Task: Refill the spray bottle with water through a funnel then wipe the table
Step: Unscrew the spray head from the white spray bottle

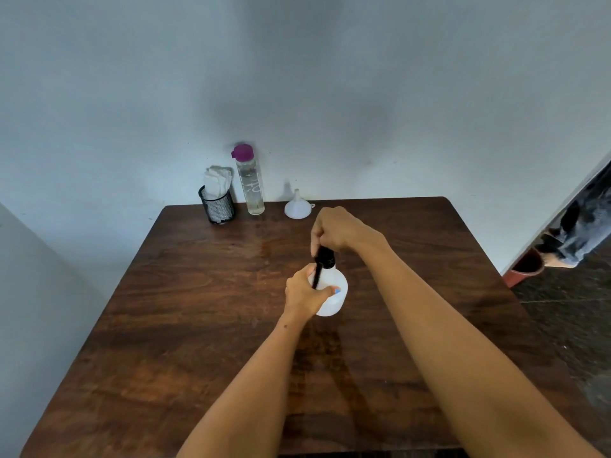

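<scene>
A: Since size order is wanted, start with the bench point(205, 325) — dark wood, pushed against a pale wall, fills most of the head view.

B: Ok. Both forearms come in from the bottom edge. Next?

A: Spray bottle point(334, 297), white plastic body, upright on the bench near its middle. Black spray head point(325, 256) sits on the neck, trigger hanging down the left side.

B: Grips?

A: Left hand point(305, 294) grip wrapped round the bottle body, thumb across the front. Right hand point(334, 228) grip clenched on the top of the spray head, fingers curled down over it.

B: Back row?

A: Clear water bottle point(250, 183) with purple cap, upright at the far edge by the wall. Just left of it, black mesh cup point(217, 208) holding white cloths point(216, 181). Right of the water bottle, white funnel point(296, 206) standing wide end down, spout up, apart from the right hand.

B: Anything off the bench?

A: Reddish pot point(525, 266) on the floor at right, someone's legs point(582, 223) beyond it.
</scene>
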